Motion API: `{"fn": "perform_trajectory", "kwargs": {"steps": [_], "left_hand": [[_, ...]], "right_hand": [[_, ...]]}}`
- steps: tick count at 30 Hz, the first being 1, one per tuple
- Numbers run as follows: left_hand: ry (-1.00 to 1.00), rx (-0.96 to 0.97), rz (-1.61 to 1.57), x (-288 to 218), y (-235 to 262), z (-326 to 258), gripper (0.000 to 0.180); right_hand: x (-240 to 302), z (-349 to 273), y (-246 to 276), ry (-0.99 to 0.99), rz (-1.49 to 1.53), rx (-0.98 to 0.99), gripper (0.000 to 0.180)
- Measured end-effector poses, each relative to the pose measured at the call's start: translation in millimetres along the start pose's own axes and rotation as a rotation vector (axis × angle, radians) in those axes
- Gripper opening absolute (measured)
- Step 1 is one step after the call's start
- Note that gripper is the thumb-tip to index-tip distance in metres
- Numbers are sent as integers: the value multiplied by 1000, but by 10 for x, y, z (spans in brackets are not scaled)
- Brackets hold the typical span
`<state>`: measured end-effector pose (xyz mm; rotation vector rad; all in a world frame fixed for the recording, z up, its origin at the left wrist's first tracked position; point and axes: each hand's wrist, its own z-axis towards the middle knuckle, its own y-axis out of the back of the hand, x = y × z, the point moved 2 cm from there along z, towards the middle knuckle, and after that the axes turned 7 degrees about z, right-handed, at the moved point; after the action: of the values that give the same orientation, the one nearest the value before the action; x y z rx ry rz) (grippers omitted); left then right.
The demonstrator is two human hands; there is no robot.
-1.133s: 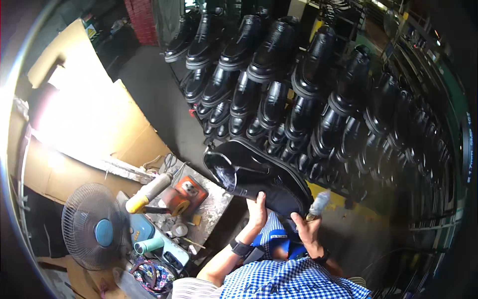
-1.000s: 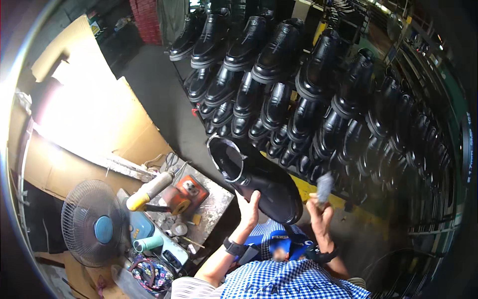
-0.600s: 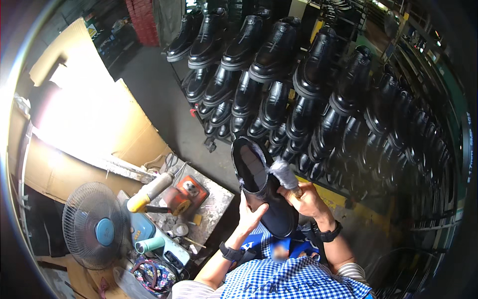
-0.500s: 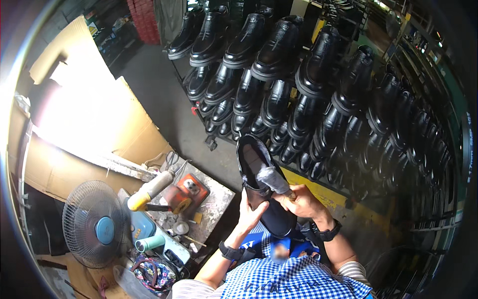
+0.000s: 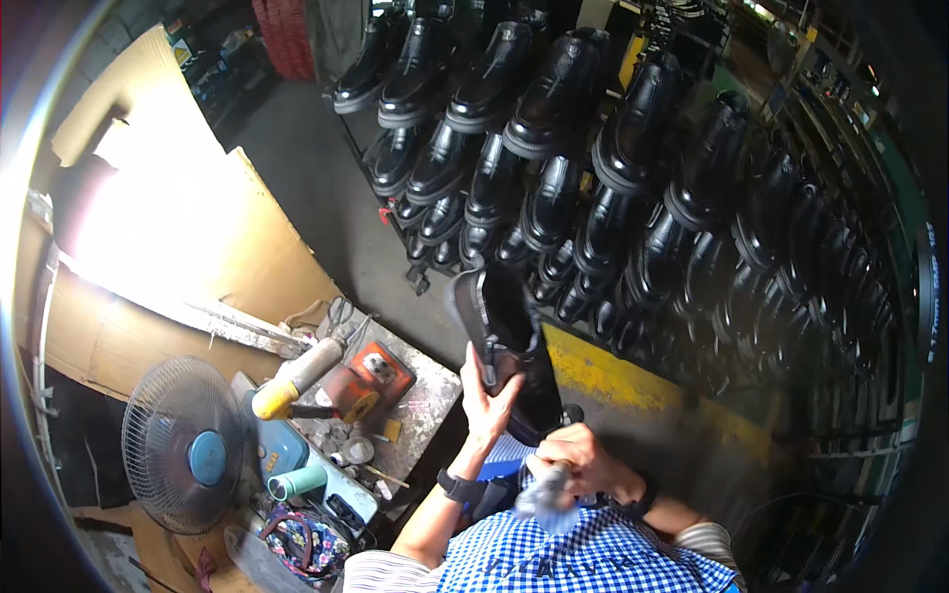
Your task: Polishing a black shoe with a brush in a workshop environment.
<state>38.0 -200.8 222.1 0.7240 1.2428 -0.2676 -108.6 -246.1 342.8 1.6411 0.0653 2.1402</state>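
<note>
Left grip [image 5: 487, 405] is clamped on one black shoe [image 5: 534, 381], right grip [image 5: 585, 461] wrapped round one grey-headed tool [image 5: 547, 501]; one fan [image 5: 183, 447] off left.

Floor [image 5: 321, 188], dark grey, with worn yellow stripe [image 5: 613, 383]. Wall [image 5: 107, 59], upper left, grey. Light [image 5: 163, 232], left, glaring white, against cardboard sheet [image 5: 272, 252]. Tabletop [image 5: 430, 388], left, pale, heavily stained. Rack [image 5: 358, 151], tiered, dark frame, beyond. Right side, dim.

A shoe workshop: racked black shoes [image 5: 557, 96], 1 stained, cluttered workbench [image 5: 431, 383].
</note>
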Motion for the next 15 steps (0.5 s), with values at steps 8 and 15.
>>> {"fn": "perform_trajectory", "kwargs": {"steps": [8,15], "left_hand": [[-536,-395,79,158,374,80,75],[224,-75,-1109,119,257,16,51]], "right_hand": [[-190,-391,488,-416,276,-931,22],[-650,-601,387,-675,325,-896,22]]}}
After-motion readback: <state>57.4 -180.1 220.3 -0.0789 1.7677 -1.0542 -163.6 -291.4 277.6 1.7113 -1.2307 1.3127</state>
